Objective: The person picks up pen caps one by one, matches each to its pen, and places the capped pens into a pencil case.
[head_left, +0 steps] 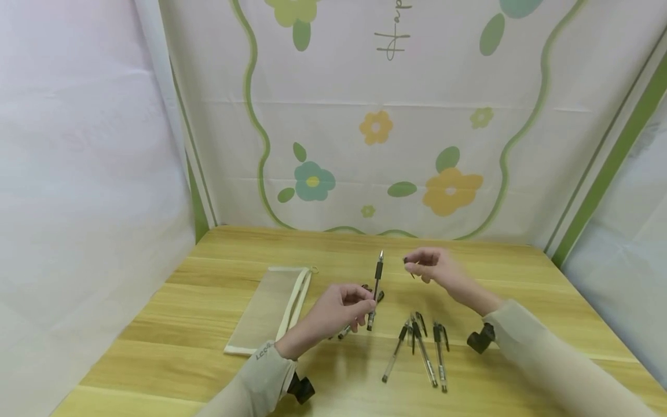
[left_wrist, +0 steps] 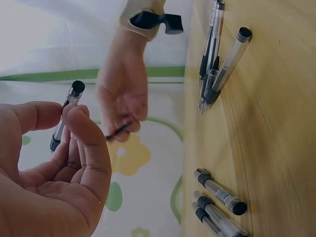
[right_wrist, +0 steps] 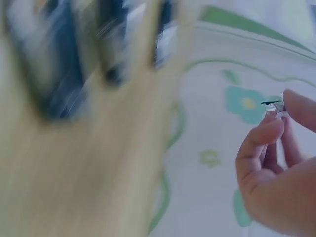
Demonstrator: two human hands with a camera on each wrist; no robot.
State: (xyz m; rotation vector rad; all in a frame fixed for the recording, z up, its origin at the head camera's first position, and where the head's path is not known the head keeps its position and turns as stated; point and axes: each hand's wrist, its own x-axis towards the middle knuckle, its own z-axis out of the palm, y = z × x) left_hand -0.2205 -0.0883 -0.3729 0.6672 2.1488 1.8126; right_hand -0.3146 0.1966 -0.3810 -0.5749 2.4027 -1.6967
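My left hand point(head_left: 333, 313) pinches a clear gel pen point(head_left: 378, 270) with a black grip between thumb and fingertips. The pen stands nearly upright above the table, its bare metal tip upward. In the left wrist view, the dark end point(left_wrist: 77, 88) of this pen pokes above the fingertips. To the right and apart from the tip, my right hand point(head_left: 440, 269) pinches a small pen cap point(right_wrist: 277, 106) with a dark clip. Three clear pens point(head_left: 426, 359) with black parts lie on the table between the forearms. More pens point(head_left: 344, 332) lie partly hidden behind my left hand.
A flat beige see-through pouch point(head_left: 257, 313) with a pale zip edge and a small ring lies left of my left hand. Under everything is a wooden table point(head_left: 172, 324). A flower-patterned cloth point(head_left: 339, 133) hangs behind it, with white cloth on both sides.
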